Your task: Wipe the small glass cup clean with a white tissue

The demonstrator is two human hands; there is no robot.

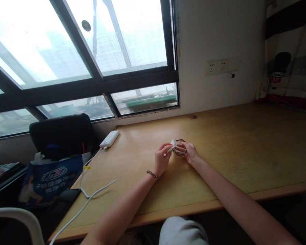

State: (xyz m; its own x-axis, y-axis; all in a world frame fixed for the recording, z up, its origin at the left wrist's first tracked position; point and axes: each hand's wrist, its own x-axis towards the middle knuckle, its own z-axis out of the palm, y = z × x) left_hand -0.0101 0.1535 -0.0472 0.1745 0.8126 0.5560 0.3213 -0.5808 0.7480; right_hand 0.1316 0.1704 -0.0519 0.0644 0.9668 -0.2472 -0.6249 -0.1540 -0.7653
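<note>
My right hand [192,153] is closed on the right side of a small brown woven ring [180,154], which may be wicker; its exact kind is too small to tell. At the ring's left side, my left hand [161,159] pinches a thin white strip [173,143], like ribbon or tissue. This strip touches the ring and seems to pass around it, though fingers hide part of the contact. Both hands are just above the middle of the wooden table [234,146]. A braided bracelet [152,174] is on my left wrist.
A white power bank [109,139] lies at the table's left edge, its white cable [91,196] trailing toward the front. Left of the table are a black chair [63,132] and a blue bag [53,177]. Wall sockets [217,66] and a window are behind.
</note>
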